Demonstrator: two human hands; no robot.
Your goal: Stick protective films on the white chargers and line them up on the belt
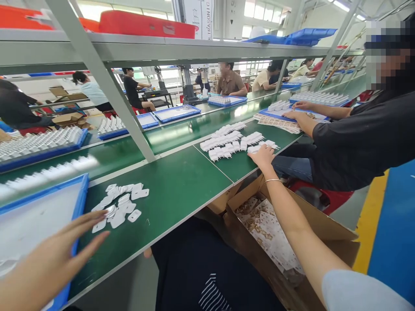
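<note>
Left hand (65, 250): open and flat, fingers stretched out together, holding nothing; it lies over the edge of the blue tray (81, 194) at the near left of the tabletop (175, 185), fingertips pointing at the flat white pieces (119, 205) and just beside the nearest of them.
Right hand (263, 156): arm stretched far to the right of the tray, palm down, fingers loosely spread on the near edge of the white plugs (233, 144); whether it grips one I cannot tell. A thin bracelet sits on the wrist.
Flat white pieces: a loose heap on the green tabletop, just right of the tray.
White plugs: rows standing on the tabletop, well right of the tray, beyond a seam in the green surface.
Tray: blue rim, pale sheet inside.
Box (285, 233): open cardboard, below the tabletop edge, under the right arm, with printed sheets and small brown bits inside.
Co-worker (356, 138): seated right of the plugs in a dark shirt, both hands on another blue tray further along.
Writing: a banner hanging beyond the upper shelf (194, 49) reads "ULTRASONIC" vertically; nothing else is legible.
Others: more people sit across the line, far from the tray.
</note>
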